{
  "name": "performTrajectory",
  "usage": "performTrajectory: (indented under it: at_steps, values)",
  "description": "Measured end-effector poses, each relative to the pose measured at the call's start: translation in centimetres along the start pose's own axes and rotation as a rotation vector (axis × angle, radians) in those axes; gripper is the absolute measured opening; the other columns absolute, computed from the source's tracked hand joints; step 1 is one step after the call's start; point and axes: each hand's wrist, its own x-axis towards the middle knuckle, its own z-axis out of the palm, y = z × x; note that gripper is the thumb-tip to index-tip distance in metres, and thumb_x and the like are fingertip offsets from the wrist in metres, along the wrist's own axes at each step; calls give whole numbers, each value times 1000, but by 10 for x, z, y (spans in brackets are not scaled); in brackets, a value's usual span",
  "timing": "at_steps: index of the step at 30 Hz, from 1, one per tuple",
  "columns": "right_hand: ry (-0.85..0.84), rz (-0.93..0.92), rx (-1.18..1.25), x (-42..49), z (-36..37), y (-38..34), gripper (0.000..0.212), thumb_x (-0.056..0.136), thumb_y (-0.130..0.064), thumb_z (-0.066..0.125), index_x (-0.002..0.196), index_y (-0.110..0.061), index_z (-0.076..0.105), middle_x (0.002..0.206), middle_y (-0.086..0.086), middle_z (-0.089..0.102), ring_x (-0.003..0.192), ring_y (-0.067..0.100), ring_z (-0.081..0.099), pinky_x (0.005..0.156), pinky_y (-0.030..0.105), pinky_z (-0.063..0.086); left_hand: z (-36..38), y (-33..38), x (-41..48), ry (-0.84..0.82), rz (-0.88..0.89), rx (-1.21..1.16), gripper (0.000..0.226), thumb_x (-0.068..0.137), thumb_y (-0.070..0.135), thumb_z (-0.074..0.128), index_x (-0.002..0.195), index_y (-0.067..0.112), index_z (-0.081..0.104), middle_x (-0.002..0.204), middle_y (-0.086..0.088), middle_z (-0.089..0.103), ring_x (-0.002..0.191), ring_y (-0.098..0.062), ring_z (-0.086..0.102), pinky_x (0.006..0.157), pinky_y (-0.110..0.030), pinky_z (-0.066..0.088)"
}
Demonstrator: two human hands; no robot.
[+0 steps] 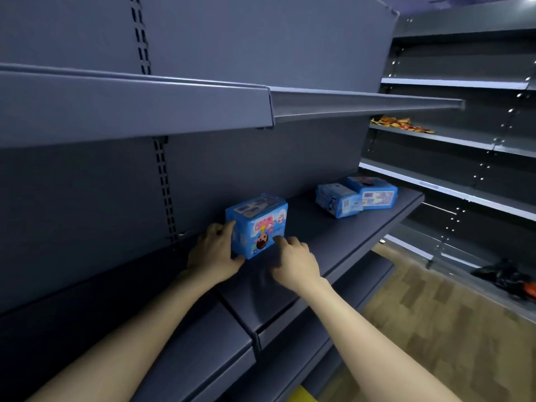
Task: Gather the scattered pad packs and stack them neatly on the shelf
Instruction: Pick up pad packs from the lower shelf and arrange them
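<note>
My left hand [214, 250] grips the upright pad pack [256, 224] by its left side, near the back edge of the shelf [333, 245]; my right hand [295, 261] touches its front, fingers loose.

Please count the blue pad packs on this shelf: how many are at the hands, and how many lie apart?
Pad pack between left hand and right hand: 1
Other pad packs, farther right on the shelf: 2
Total: 3
</note>
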Motion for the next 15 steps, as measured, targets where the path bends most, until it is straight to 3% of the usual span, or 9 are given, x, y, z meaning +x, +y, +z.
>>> performTrajectory:
  at_steps: [5, 10, 15]
  values:
    - [0, -32, -3, 19, 5, 5, 64, 87, -24, 57, 144, -18, 28, 137, 11, 40, 124, 32, 39, 96, 42, 42, 14, 2, 31, 71, -107, -247, 94, 69, 34, 76, 144, 28, 19, 144, -11, 24, 133, -32, 32, 101, -45, 40]
    - [-13, -44, 17, 27, 11, 12, 65, 87, -24, 57, 144, -19, 27, 139, 10, 38, 125, 32, 38, 97, 42, 41, 29, 11, 52, 52, -136, -320, 101, 63, 39, 82, 143, 27, 23, 151, -14, 8, 137, -34, 23, 106, -45, 35]
    - [-29, -29, 25, 31, 15, 21, 65, 87, -26, 58, 144, -19, 28, 140, 10, 37, 127, 32, 37, 99, 43, 41, 42, 21, 62, 74, -161, -506, 87, 61, 29, 85, 129, 17, 32, 138, -12, 26, 123, -32, 41, 95, -42, 44]
